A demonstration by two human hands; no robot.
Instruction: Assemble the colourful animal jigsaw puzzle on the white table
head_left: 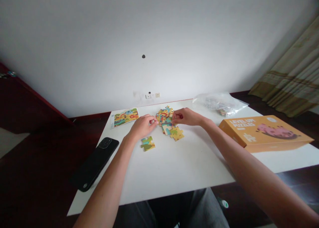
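A heap of colourful jigsaw puzzle pieces (pixel 166 114) lies on the white table between my two hands. My left hand (pixel 144 125) is at the heap's left edge, thumb and fingers closed together; whatever may be between the tips is too small to make out. From the right, my right hand (pixel 186 116) reaches the heap with curled, closed fingers, their tips touching or just over the pieces. What they grip, if anything, is hidden. A yellow puzzle piece (pixel 176 134) sits at the heap's near side. Apart from it, a green and yellow puzzle piece (pixel 148 144) lies below my left hand.
A picture sheet (pixel 125 117) with animals lies at the back left. The black phone (pixel 98 163) rests along the table's left edge. To the right stand an orange puzzle box (pixel 266 131) and, behind it, a clear plastic bag (pixel 220 102). A wall is behind the table.
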